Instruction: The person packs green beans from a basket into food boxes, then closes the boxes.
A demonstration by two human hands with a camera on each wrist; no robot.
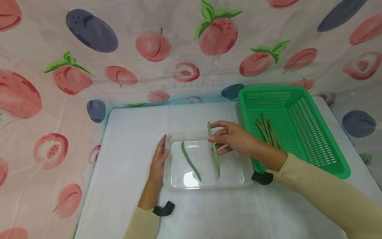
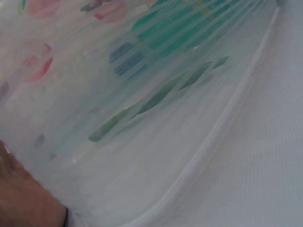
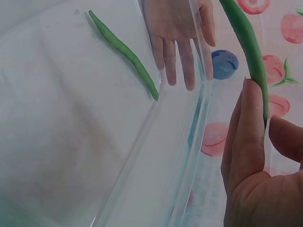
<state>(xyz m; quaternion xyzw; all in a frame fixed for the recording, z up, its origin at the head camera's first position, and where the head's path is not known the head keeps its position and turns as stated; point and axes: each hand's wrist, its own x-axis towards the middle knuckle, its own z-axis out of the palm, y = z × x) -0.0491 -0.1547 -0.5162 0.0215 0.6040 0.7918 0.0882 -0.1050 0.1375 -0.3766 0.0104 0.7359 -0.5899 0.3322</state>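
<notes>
By the right hand (image 1: 235, 138), a green bean (image 1: 217, 162) is pinched over the clear tray (image 1: 234, 171); the tray's left edge is braced by the left hand (image 1: 157, 165), fingers straight, seemingly for steadiness.

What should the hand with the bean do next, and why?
Maybe the right hand should lower its green bean into the clear box and let go. It holds that bean over the box, another bean already lies inside, and the left hand is at the box's side.
</notes>
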